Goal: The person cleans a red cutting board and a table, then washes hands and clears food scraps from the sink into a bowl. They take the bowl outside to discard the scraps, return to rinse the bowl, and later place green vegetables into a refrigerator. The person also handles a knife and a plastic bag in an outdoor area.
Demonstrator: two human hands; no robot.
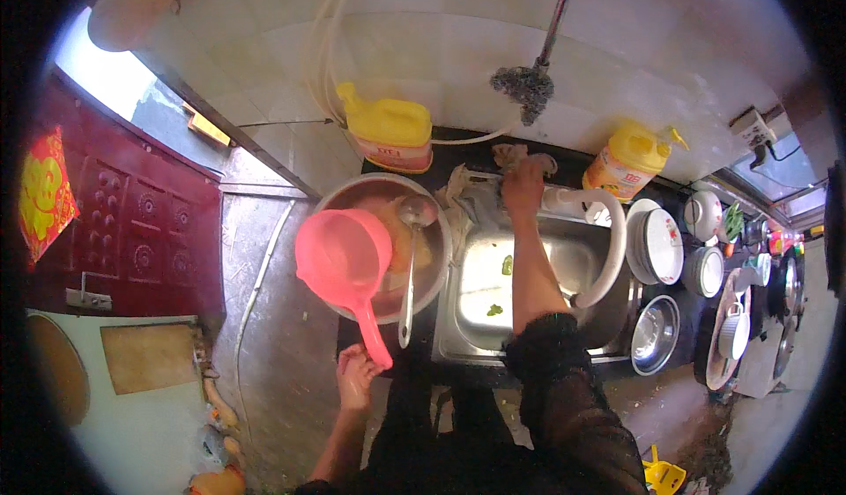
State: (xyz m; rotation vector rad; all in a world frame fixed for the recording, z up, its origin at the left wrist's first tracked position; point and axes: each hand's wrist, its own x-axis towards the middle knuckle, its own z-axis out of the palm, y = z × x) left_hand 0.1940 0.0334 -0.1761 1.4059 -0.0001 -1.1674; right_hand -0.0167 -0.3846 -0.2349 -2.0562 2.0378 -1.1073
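Observation:
My left hand (357,373) grips the handle of a pink plastic water ladle (344,244). The ladle's bowl hangs over the left part of a large round basin (433,283), and a metal serving spoon (410,277) lies across that basin. Stretched over the stainless steel sink (489,343), my right hand (523,187) reaches the back rim, where its fingers meet a crumpled cloth (509,154). Whether they close on it is hidden. A grey rag (486,204) is draped next to that hand. Two green leaf scraps (507,265) lie on the sink bottom.
A white curved faucet pipe (611,244) arches over the sink's right part. Yellow detergent jugs (390,128) (628,158) stand along the wall. Stacked plates (661,244), bowls (707,271) and a steel bowl (655,336) line the right counter. A steel-wool scrubber (525,88) hangs above.

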